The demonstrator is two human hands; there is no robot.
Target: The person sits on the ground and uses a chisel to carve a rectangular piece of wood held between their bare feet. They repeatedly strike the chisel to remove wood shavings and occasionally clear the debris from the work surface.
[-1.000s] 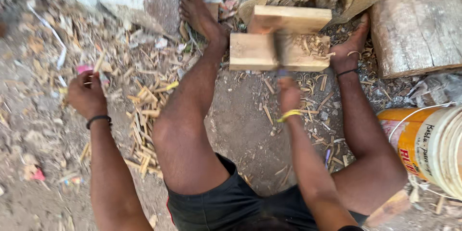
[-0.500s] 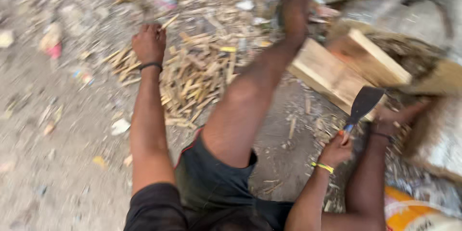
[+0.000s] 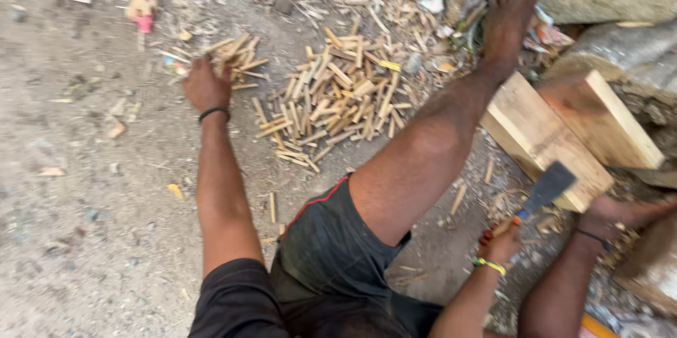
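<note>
Here, left hand (image 3: 205,85) stretched out, fingers closed on few wood sticks (image 3: 236,56); big stick pile (image 3: 338,98) just beside, to its right. Right hand (image 3: 499,243) fisted around chopper (image 3: 539,193) handle, blade raised over wooden blocks (image 3: 557,133).

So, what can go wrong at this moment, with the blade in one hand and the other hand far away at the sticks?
1. The right hand holds the chopping blade close to the bare legs and feet; a slip might cut the foot beside it.
2. The left hand grabs split sticks barehanded, so splinters are likely.
3. The person leans far left, away from the wooden block, and could lose balance with the blade raised.
</note>
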